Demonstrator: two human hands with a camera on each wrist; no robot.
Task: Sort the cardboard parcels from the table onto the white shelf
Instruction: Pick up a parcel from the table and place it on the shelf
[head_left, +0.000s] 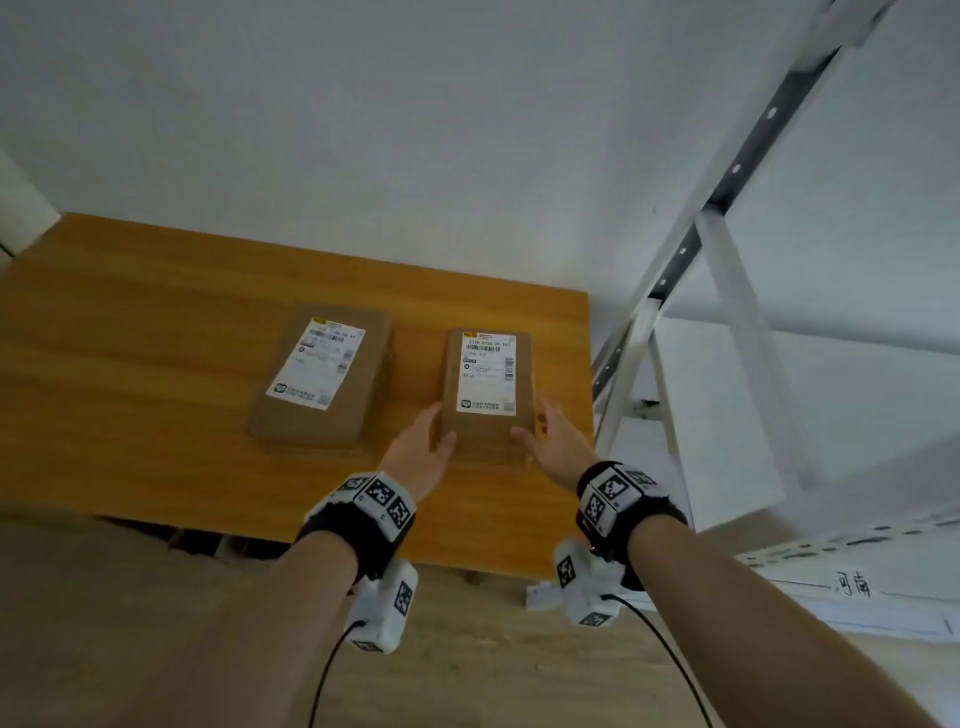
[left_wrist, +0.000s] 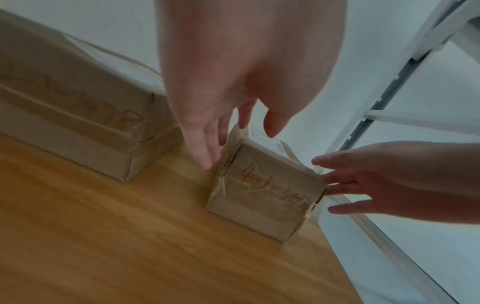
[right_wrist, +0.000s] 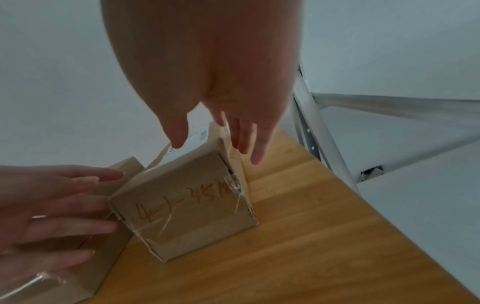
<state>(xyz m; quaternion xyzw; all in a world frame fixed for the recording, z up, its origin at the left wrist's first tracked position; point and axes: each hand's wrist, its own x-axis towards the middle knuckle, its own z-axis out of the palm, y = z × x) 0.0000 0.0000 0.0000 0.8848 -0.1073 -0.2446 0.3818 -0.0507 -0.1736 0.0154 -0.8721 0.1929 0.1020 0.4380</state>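
Two brown cardboard parcels with white shipping labels lie on the wooden table (head_left: 156, 338). The smaller right parcel (head_left: 488, 384) (left_wrist: 265, 197) (right_wrist: 187, 207) has red handwriting on its near end. My left hand (head_left: 423, 441) (left_wrist: 228, 123) lies along its left side with straight fingers. My right hand (head_left: 548, 431) (right_wrist: 223, 115) flanks its right side with the fingers straight too. Neither hand is curled round it. The larger left parcel (head_left: 322, 379) (left_wrist: 78, 123) sits apart, untouched.
The white shelf (head_left: 727, 415) stands just right of the table, with a slotted grey-and-white upright (head_left: 675, 260) and a labelled front rail (head_left: 852, 582). The right parcel sits close to the table's right edge (head_left: 589, 364). A white wall rises behind the table.
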